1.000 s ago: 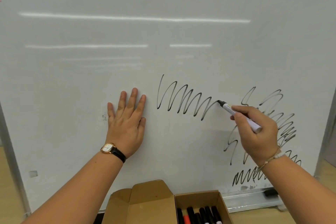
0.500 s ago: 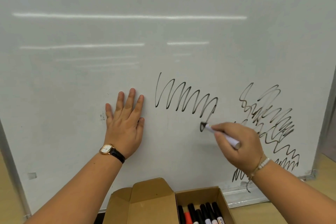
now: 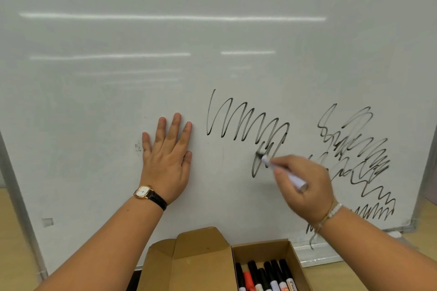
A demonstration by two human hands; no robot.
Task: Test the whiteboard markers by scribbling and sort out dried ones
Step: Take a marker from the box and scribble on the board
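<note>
The white-barrelled, black-tipped whiteboard marker [image 3: 295, 180] slants nib up-left, butt down-right (nib blurred) against the glossy white whiteboard [image 3: 118, 101], gripped by the right hand [image 3: 312, 196]. The left hand [image 3: 166, 160] presses flat, well left. The brown cardboard box [image 3: 260, 249] sits below, nearer the right.

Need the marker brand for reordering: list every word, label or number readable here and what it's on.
None can be read outright.
Labels on the black-capped markers in the brown cardboard box: blurred and cut off.
Faint marks on the white whiteboard beside the left hand: too small.
White dial of the gold wristwatch: no legible numerals.
</note>
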